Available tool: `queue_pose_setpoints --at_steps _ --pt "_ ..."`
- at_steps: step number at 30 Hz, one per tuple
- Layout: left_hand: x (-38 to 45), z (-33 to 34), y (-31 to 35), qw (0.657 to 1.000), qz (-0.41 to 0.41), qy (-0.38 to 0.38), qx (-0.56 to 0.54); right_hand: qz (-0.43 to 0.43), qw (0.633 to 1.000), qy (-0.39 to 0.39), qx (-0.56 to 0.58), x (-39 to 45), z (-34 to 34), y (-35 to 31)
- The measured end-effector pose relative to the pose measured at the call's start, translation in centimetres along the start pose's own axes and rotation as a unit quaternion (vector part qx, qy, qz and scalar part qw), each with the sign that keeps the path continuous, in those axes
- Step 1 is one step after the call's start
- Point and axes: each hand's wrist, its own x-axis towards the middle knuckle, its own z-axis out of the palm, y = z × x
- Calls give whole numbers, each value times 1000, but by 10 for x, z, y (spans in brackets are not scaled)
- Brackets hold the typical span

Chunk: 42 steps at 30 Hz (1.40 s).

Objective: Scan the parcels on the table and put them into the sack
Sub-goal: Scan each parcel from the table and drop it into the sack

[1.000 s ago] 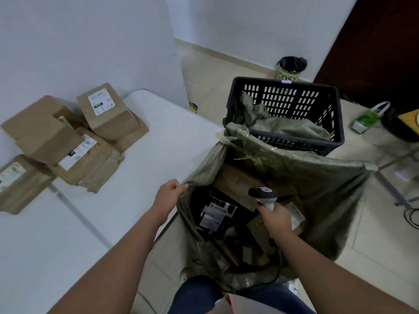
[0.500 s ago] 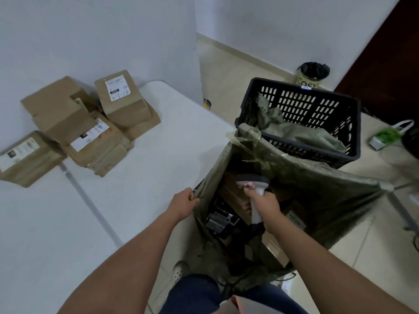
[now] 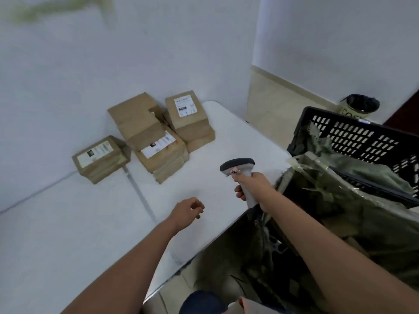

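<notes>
My right hand (image 3: 255, 189) grips the barcode scanner (image 3: 240, 175) by its handle, head aimed over the counter (image 3: 68, 234). My left hand (image 3: 188, 211) hovers above the counter, fingers loosely curled, holding nothing. Brown cardboard parcels (image 3: 158, 137) with white labels sit against the wall. The green sack (image 3: 340, 214) gapes beside the counter.

Parcels (image 3: 156, 134) at eleven o'clock on the counter (image 3: 68, 234), sack (image 3: 362, 211) at three, crate (image 3: 353, 137) behind it at two

Sack (image 3: 353, 214) cut off at right edge, contents too dark/blurred.
</notes>
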Motion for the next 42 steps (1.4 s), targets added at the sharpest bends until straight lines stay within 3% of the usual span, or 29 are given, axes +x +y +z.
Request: queue_pose_setpoints --at_steps 10,20,26,32,37,42 --pt "-33 -158 -131 987 -90 122 -58 -126 984 -85 -87 25 169 -80" --pt "38 -268 -201 969 -89 196 120 -113 974 -97 -169 57 264 -96" --pt "103 -316 -202 949 -129 176 229 -82 973 -90 -199 77 289 -93" --pt "136 -331 -204 947 -160 131 246 -71 976 -85 -186 92 299 -83" --pt "134 -325 -212 899 -123 138 397 -73 976 -82 -189 93 301 -74" --pt "98 -288 -200 881 -105 134 442 -81 975 -100 -179 87 300 -64"
